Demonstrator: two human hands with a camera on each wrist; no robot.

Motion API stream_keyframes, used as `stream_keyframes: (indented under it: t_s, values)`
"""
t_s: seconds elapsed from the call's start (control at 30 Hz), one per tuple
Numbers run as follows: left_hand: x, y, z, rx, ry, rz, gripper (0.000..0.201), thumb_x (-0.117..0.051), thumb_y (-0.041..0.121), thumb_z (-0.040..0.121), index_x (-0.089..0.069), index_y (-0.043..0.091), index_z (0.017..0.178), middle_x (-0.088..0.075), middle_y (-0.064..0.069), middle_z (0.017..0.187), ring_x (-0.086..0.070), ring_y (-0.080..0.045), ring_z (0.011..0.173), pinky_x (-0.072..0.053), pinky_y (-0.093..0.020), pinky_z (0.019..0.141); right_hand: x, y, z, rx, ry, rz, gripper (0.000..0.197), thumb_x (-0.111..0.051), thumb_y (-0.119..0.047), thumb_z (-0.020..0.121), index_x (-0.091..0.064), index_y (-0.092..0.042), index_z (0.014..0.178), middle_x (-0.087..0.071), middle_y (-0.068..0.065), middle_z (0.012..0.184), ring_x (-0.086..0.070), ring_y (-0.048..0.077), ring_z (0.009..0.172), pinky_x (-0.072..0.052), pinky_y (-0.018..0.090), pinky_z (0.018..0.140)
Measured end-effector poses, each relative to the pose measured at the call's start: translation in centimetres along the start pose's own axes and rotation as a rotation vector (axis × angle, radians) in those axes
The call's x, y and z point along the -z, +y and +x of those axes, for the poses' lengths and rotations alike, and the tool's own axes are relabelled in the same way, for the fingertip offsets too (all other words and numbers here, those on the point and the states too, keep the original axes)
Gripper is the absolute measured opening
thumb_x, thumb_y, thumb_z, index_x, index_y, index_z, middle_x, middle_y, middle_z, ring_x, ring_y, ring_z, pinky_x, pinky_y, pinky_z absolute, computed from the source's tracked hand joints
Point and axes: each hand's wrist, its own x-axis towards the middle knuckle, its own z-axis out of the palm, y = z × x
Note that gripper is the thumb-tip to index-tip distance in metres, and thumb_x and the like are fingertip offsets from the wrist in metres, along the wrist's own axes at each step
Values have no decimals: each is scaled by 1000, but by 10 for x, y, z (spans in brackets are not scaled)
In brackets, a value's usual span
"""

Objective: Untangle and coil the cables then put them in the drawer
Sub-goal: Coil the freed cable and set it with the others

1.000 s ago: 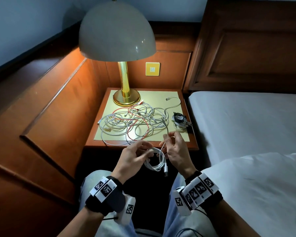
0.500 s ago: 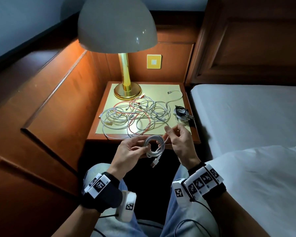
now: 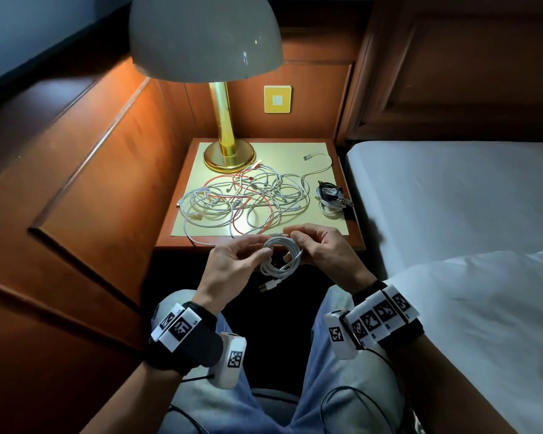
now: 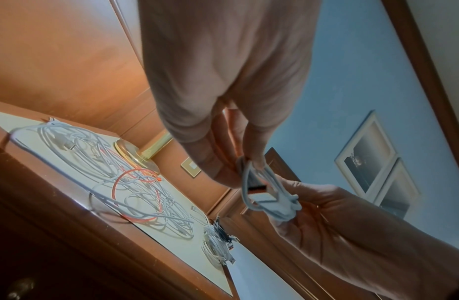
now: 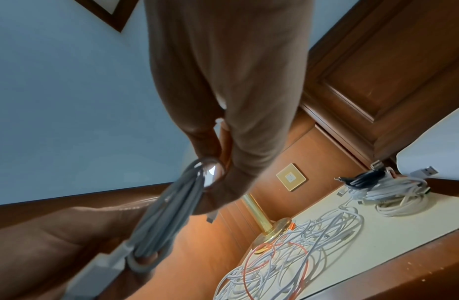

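A: What is held at this moment?

B: A coil of thin white round cable (image 3: 281,256) is held in the air in front of the dark wooden bedside table (image 3: 182,242), above the lap. Its left side is pinched by the left hand (image 3: 232,267), thumb against fingers. The right hand (image 3: 322,255) is curled round the coil's right side, and the free end seems to be pinched at the top, though the plug there is too small to be made out.

A: What has changed in the last second?

B: A second ago a strand was strung from the tangle on the table to the hands, and only small loops had been formed. Now no such strand can be seen, the loops have been gathered into one round bundle, and a USB plug (image 3: 267,286) is left dangling below it.

A: What follows for the task?

B: This cable can be judged freed and nearly coiled; only the securing of the end appears to be left.

A: And the rest?

B: A tangle of white and red cables (image 3: 245,202) is spread on the pale yellow mat (image 3: 295,148), beside the brass lamp base (image 3: 229,156). A small pile of coiled white and black cables (image 3: 329,198) lies at the table's right edge. No open drawer is shown, so most of the task is judged outstanding.
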Motion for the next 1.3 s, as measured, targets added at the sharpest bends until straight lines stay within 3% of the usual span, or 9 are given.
stream_keyframes:
  t_s: [0.27,0.43,0.57,0.7,0.83,0.93,1.13,1.2,1.3]
  values:
    - [0,0,2,-43,13,129,22,-78,11,86,-78,15,108,-79,6,97,-75,-13,93,-57,-31,89,5,1,-2,25,-74,-189,26,-51,-9,104,-66,-1,124,-74,14,108,-75,26,87,-62,35,81]
    - [-3,-3,2,-55,49,164,19,-79,10,86,-78,17,103,-79,6,91,-75,-10,87,-56,-22,82,6,-1,-5,5,-68,-205,27,-54,-11,104,-69,12,107,-66,36,101,-72,24,86,-62,31,78]
    - [0,-5,3,-60,43,196,19,-78,12,87,-78,15,105,-79,7,93,-75,-9,88,-58,-21,82,7,-6,-12,-31,-108,-78,30,-64,-15,98,-69,14,94,-68,9,76,-69,14,74,-62,27,75]
    - [2,-2,1,-66,10,254,19,-78,12,86,-79,15,105,-79,6,92,-75,-6,87,-56,-16,77,5,-7,-15,-2,-107,-233,24,-77,-21,89,-75,3,91,-72,9,80,-67,13,74,-57,24,68]
    - [1,-3,0,-66,7,291,21,-80,14,85,-78,15,106,-79,5,92,-74,-3,85,-56,-14,76,6,3,-9,17,-65,-391,14,-83,-19,80,-76,-7,84,-75,15,81,-68,20,71,-59,46,72]
    - [-1,-5,0,-100,23,367,20,-80,16,85,-78,18,104,-78,7,92,-72,2,83,-54,-10,76,5,5,-8,-6,-35,-346,10,-77,-8,81,-73,0,79,-72,13,72,-69,22,68,-59,45,73]
    - [0,-9,6,35,-62,101,28,-80,32,81,-77,21,106,-78,-8,96,-74,-31,97,-57,-51,94,2,6,-8,-98,-97,-40,8,-70,-3,87,-69,5,88,-68,13,80,-63,24,75,-56,29,69]
    - [0,-10,6,2,-69,58,27,-78,21,84,-74,24,111,-75,-14,99,-73,-30,96,-57,-51,94,2,9,-8,-143,-120,140,25,-70,-7,86,-66,13,101,-67,21,92,-63,30,84,-57,30,75]
    - [-3,-9,1,-123,-53,127,29,-73,2,89,-71,21,111,-76,0,101,-75,-18,93,-61,-40,85,1,16,-8,-143,-133,269,36,-67,-12,89,-61,18,108,-62,28,106,-57,36,98,-54,36,87]
